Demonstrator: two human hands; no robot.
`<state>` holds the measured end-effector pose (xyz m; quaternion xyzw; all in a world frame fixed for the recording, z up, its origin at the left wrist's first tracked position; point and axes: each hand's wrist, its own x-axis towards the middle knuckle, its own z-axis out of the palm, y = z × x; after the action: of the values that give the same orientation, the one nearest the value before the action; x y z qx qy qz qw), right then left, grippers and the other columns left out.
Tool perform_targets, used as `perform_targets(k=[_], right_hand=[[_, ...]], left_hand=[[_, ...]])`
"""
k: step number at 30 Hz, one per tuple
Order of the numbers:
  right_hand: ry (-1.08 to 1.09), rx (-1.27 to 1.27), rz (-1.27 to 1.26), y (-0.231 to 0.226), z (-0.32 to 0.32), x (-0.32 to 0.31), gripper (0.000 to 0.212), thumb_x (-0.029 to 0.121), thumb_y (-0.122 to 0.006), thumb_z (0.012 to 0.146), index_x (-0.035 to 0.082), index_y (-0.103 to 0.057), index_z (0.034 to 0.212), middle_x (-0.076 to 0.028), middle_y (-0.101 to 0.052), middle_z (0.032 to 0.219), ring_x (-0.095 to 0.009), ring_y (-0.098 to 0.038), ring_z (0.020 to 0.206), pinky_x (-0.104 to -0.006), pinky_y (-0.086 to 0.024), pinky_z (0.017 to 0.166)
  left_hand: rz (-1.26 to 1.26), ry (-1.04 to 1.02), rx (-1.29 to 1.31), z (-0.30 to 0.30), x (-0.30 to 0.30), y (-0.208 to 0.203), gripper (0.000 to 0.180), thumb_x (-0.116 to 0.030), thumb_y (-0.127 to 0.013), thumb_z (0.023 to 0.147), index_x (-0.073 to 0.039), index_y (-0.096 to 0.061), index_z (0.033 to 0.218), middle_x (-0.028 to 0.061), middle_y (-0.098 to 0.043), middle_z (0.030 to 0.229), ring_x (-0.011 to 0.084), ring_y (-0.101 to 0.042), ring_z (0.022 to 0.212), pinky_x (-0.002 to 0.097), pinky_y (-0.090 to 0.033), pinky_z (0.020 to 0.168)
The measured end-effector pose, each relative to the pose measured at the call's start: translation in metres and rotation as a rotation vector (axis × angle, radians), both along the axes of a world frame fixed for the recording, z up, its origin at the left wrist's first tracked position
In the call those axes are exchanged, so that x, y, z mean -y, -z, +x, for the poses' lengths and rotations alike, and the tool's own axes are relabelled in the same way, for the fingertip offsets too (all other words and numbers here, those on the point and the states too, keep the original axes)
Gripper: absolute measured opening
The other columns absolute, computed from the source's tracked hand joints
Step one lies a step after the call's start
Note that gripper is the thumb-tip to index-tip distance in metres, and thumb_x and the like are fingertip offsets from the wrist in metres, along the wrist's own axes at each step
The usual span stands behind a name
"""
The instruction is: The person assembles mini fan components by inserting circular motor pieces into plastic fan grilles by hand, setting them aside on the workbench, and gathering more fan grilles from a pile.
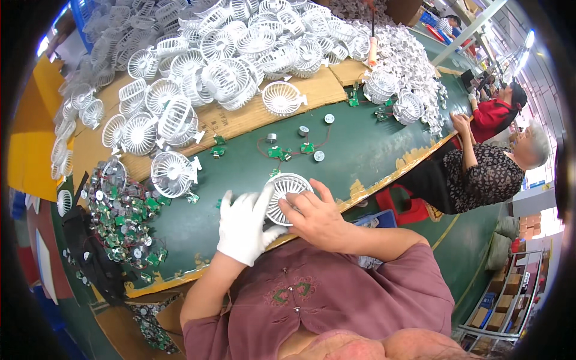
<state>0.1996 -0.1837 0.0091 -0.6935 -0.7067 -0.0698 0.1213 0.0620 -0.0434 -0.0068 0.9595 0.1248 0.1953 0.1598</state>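
Observation:
A round white fan housing (281, 207) with a slatted grille is at the table's near edge, in front of my chest. My left hand (245, 225), in a white glove, grips its left rim between thumb and forefinger; the other fingers stick up. Over its right side is my bare right hand (317, 216), fingers bent onto the inside and rim. Just beyond it lie small green circuit boards (282, 152) wired to little round silver motors (318, 156). Another white fan housing (173, 174) rests to the left of them.
A big heap of white fan housings (228, 42) covers cardboard (240, 123) at the back. On the left is a tangled pile of boards and motors (123, 222). Small white parts (405, 57) are heaped at the back right. Co-workers (489, 174) sit along the right.

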Motion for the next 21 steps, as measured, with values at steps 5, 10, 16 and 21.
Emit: perform_targets(k=[5, 10, 16, 21], right_hand=[[0.082, -0.006, -0.031, -0.001, -0.002, 0.002, 0.059, 0.026, -0.077, 0.062, 0.007, -0.056, 0.114, -0.008, -0.053, 0.107, -0.023, -0.053, 0.1, -0.0518, -0.033, 0.099], [0.219, 0.083, -0.092, -0.005, 0.014, 0.032, 0.053, 0.024, -0.074, 0.066, 0.008, -0.057, 0.114, -0.008, -0.053, 0.108, -0.024, -0.053, 0.101, -0.0511, -0.033, 0.099], [0.437, 0.109, -0.003, -0.001, 0.074, 0.066, 0.048, 0.022, -0.074, 0.064, 0.009, -0.059, 0.108, -0.009, -0.054, 0.104, -0.025, -0.055, 0.097, -0.0514, -0.035, 0.096], [0.69, 0.231, -0.021, 0.012, 0.159, 0.094, 0.056, 0.021, -0.079, 0.063, 0.012, -0.058, 0.114, -0.007, -0.056, 0.11, -0.025, -0.055, 0.104, -0.0467, -0.036, 0.097]], left_hand=[[-0.156, 0.023, -0.17, 0.009, -0.001, -0.001, 0.091, -0.043, -0.075, 0.068, -0.006, -0.034, 0.141, 0.0087, -0.062, 0.091, 0.0255, -0.06, 0.089, 0.0523, -0.03, 0.102], [-0.325, 0.102, -0.18, 0.022, 0.016, -0.001, 0.082, -0.036, -0.071, 0.074, -0.007, -0.032, 0.142, 0.0095, -0.062, 0.1, 0.0256, -0.059, 0.096, 0.0545, -0.031, 0.103], [-0.305, 0.175, 0.014, 0.044, 0.019, -0.018, 0.054, -0.03, -0.069, 0.074, -0.009, -0.054, 0.121, 0.0124, -0.054, 0.121, 0.0295, -0.052, 0.11, 0.0429, -0.039, 0.096], [-0.338, 0.323, -0.025, 0.085, 0.013, -0.016, 0.047, -0.028, -0.066, 0.077, -0.008, -0.056, 0.118, 0.0143, -0.055, 0.118, 0.0327, -0.053, 0.106, 0.0418, -0.044, 0.09]])
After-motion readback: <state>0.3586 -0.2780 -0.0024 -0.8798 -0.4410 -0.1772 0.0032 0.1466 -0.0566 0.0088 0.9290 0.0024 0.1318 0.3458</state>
